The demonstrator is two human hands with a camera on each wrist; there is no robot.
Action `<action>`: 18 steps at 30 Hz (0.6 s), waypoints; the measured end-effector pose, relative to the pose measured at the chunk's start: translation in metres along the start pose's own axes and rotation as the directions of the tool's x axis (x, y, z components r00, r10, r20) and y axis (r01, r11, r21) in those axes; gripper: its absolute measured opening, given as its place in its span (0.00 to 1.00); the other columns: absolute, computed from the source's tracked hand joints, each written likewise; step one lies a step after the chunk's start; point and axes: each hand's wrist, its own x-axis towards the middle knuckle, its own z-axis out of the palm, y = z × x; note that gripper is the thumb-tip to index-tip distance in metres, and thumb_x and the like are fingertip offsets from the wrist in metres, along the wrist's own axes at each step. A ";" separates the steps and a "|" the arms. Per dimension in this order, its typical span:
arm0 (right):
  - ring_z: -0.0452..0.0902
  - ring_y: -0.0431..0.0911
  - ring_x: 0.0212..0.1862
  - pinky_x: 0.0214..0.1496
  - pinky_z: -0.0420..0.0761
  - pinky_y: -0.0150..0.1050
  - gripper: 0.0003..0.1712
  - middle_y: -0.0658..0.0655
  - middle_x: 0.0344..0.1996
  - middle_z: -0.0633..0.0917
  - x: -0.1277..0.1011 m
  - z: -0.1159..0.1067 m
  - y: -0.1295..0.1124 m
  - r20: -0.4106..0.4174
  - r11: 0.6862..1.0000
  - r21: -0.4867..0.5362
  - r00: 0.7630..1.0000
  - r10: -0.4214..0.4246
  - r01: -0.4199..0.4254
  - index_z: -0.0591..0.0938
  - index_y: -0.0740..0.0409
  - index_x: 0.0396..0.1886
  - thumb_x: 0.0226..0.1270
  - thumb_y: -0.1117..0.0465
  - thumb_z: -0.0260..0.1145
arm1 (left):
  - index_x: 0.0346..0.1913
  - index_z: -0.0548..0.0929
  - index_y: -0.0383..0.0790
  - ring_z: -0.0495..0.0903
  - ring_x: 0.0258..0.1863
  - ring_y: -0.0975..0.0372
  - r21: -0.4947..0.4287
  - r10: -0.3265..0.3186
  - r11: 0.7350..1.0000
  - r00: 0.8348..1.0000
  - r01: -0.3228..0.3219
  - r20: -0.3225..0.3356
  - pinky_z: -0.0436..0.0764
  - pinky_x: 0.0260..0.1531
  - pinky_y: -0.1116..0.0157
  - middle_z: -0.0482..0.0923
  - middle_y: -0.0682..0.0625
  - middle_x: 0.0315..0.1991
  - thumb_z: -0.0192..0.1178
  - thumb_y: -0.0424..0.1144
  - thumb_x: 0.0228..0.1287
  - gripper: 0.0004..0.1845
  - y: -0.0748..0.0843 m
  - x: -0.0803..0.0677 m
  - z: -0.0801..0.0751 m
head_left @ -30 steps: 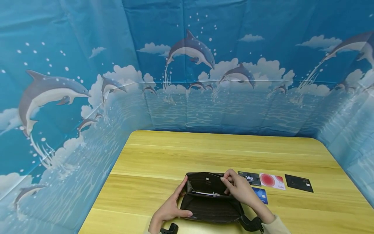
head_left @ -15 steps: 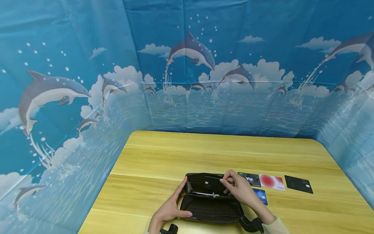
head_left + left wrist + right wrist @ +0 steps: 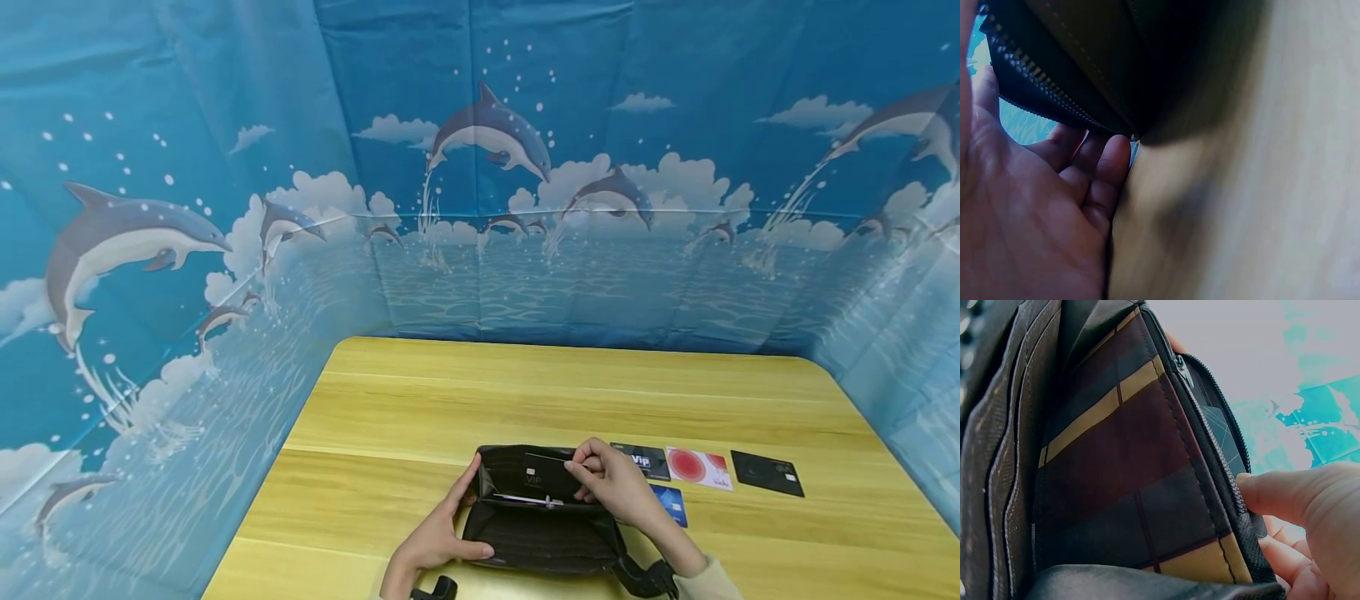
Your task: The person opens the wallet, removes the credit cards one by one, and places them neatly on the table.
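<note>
Black wallet (image 3: pixel 536 508) lies open on wooden counter (image 3: pixel 450 400) | left hand (image 3: pixel 435 537) grips its left edge | right hand (image 3: pixel 611 479) pinches dark card (image 3: pixel 546 473) half-slid into wallet | four cards (image 3: pixel 697 465) wait beside, apparently unfiled

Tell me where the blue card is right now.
In the head view, the blue card lies on the table, just right of the right hand, below the VIP card.

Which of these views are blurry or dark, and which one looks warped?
Head view: sharp, evenly lit, backdrop bowed by the wide lens. Left wrist view: table smeared, wallet a dark mass. Right wrist view: wallet lining crisp, right hand soft, background washed out.
</note>
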 end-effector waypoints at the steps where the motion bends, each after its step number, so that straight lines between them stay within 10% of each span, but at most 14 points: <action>1: 0.81 0.48 0.23 0.26 0.80 0.37 0.11 0.55 0.19 0.83 0.000 0.000 0.000 0.000 1.000 0.001 1.000 0.000 0.000 0.74 0.61 0.35 0.67 0.58 0.64 | 0.75 0.40 0.66 0.49 0.70 0.58 -0.001 0.000 1.000 1.000 0.000 0.001 0.57 0.63 0.62 0.36 0.55 0.75 0.75 0.39 0.49 0.61 0.000 0.000 0.000; 18: 0.82 0.51 0.25 0.28 0.80 0.39 0.12 0.57 0.21 0.84 -0.001 -0.001 0.003 0.005 0.995 0.101 1.000 0.010 -0.010 0.77 0.66 0.37 0.60 0.64 0.69 | 0.75 0.40 0.68 0.54 0.67 0.52 -0.013 -0.023 1.000 1.000 0.022 -0.008 0.58 0.62 0.61 0.37 0.51 0.75 0.75 0.41 0.49 0.60 -0.001 -0.002 0.001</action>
